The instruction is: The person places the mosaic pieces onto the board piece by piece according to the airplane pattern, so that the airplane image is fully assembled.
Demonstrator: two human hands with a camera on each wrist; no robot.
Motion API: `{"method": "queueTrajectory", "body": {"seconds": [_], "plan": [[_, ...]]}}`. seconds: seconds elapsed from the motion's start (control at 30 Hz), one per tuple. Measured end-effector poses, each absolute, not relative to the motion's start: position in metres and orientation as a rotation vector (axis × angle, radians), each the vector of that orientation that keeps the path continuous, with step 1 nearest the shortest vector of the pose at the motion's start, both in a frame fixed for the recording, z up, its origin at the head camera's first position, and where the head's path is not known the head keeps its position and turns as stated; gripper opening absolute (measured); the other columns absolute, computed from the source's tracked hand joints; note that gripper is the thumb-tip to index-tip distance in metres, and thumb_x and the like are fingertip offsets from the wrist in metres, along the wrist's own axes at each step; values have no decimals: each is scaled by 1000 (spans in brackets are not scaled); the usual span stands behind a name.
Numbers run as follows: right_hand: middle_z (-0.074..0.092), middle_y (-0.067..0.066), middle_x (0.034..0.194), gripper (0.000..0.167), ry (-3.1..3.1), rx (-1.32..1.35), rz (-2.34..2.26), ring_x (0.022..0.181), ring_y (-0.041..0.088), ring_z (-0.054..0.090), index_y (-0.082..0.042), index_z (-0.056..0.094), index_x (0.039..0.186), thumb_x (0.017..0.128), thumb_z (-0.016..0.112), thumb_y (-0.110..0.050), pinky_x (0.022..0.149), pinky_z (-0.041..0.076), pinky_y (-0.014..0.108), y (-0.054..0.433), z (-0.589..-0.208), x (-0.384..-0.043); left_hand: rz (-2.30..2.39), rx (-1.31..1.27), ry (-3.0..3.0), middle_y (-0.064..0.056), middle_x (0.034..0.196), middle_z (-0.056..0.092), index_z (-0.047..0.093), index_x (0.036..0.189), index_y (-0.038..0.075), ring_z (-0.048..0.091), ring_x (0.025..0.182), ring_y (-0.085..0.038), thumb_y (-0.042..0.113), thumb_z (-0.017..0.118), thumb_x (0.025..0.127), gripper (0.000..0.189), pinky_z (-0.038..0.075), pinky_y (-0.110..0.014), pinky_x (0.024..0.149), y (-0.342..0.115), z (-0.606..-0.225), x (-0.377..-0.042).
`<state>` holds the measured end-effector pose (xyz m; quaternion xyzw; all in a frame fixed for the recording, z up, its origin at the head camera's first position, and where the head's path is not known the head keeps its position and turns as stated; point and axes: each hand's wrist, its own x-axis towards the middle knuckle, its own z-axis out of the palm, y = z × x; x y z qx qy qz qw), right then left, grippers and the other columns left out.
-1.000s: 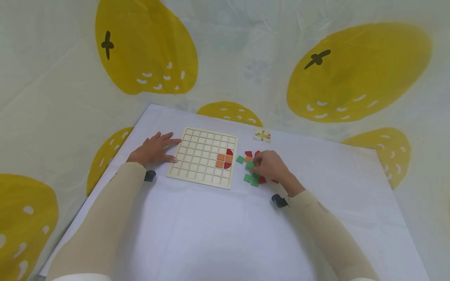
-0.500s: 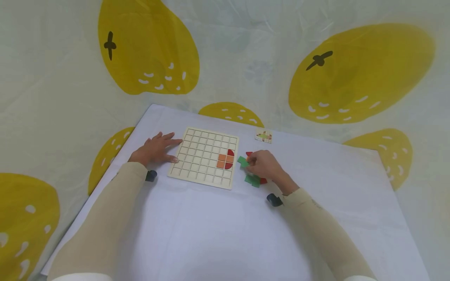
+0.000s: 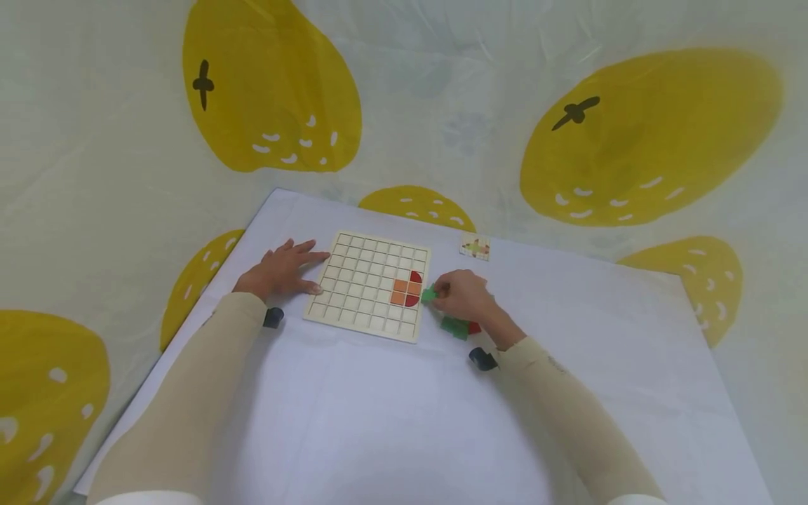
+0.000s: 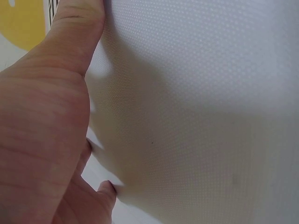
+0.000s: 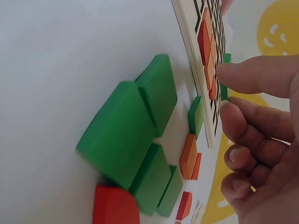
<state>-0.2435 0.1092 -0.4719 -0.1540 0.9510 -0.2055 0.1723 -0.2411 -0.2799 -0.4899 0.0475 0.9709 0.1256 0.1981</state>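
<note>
A pale wooden grid board (image 3: 353,280) lies on the white table. Orange squares (image 3: 398,292) and red quarter-round pieces (image 3: 412,301) fill cells at its right side. My left hand (image 3: 278,272) rests at the board's left edge, fingers spread, index finger and thumb at the rim. In the right wrist view, my right hand (image 5: 261,121) pinches a green square tile (image 5: 224,91) between thumb and index finger; the other fingers are curled. From the head view this hand is just right of the board, partly covering the loose pieces.
Several loose green tiles (image 5: 119,130) and a red piece (image 5: 114,205) lie below the right hand. Orange tiles (image 5: 188,156) sit farther back. A small pattern card (image 3: 475,247) lies behind the board, near the table's back edge.
My right hand has moved left from the loose pieces toward the board's right edge, bringing a green square tile. The left hand stays in place.
</note>
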Motion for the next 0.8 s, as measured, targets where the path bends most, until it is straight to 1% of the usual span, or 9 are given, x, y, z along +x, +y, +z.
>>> {"method": "queueTrajectory", "body": {"seconds": [0.17, 0.27, 0.5, 0.67, 0.8], "plan": [[68, 5, 93, 33, 2684, -466, -645, 86, 21, 59, -10, 78, 116, 91, 80, -32, 70, 47, 27, 104, -471, -244, 349, 138, 2715, -5, 178, 12, 33, 163, 39, 1, 163, -47, 57, 78, 87, 91, 8, -78, 124, -279, -491, -241], [66, 5, 91, 31, 2693, -497, -648, 89, 21, 58, -10, 78, 116, 91, 80, -30, 71, 46, 29, 100, -471, -244, 354, 139, 2717, -6, 178, 12, 33, 163, 39, 1, 163, -47, 57, 78, 87, 91, 8, -78, 124, -279, -491, -240], [67, 4, 91, 31, 2697, -540, -671, 87, 21, 58, -9, 77, 117, 91, 79, -26, 70, 48, 28, 92, -473, -247, 352, 141, 2725, -5, 178, 12, 33, 163, 39, 0, 163, -47, 55, 77, 89, 88, 7, -77, 125, -277, -488, -237], [64, 4, 83, 21, 2696, -617, -723, 80, 20, 57, -8, 78, 106, 90, 77, -21, 65, 45, 27, 88, -474, -248, 346, 135, 2723, -6, 178, 12, 33, 163, 38, 0, 163, -47, 55, 77, 89, 87, 6, -76, 125, -276, -487, -236], [62, 4, 80, 19, 2674, -648, -762, 80, 20, 56, -7, 78, 104, 91, 76, -20, 65, 44, 26, 84, -475, -250, 342, 132, 2725, -6, 178, 13, 34, 163, 39, 0, 163, -47, 56, 77, 88, 88, 6, -77, 125, -276, -487, -236]]}}
